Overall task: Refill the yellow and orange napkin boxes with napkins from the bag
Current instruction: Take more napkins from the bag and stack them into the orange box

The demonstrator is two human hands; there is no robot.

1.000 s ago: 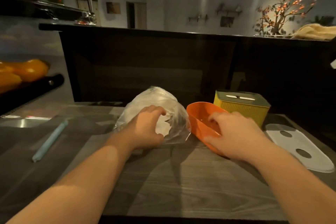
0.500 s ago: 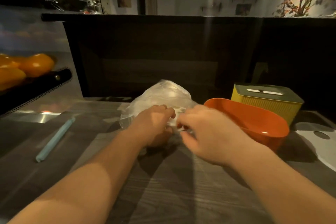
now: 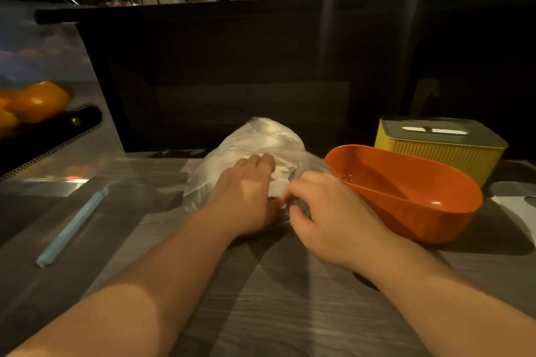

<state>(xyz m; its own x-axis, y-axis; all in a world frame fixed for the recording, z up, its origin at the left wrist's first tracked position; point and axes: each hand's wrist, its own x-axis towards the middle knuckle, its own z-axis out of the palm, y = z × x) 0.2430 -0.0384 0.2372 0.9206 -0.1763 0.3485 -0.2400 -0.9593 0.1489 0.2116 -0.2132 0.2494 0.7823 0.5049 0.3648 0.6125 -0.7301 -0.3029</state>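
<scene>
A clear plastic bag (image 3: 261,139) with white napkins inside lies in the middle of the wooden counter. My left hand (image 3: 246,197) grips the bag's near opening. My right hand (image 3: 327,217) pinches the plastic at the same opening, just right of the left hand. The orange napkin box (image 3: 412,197) stands open and empty to the right of the bag, its lid off. Behind it sits the yellow napkin box (image 3: 446,151) with a grey slotted lid on, a white napkin showing in the slot.
A light blue stick (image 3: 72,226) lies on the counter at the left. A black tray with oranges (image 3: 34,101) stands at the far left. A white flat lid (image 3: 516,206) lies at the right edge. A dark back panel rises behind the counter.
My right hand left the orange box and came over to the bag's opening beside the left hand. The orange box now sits upright. The view has dipped and shifted left.
</scene>
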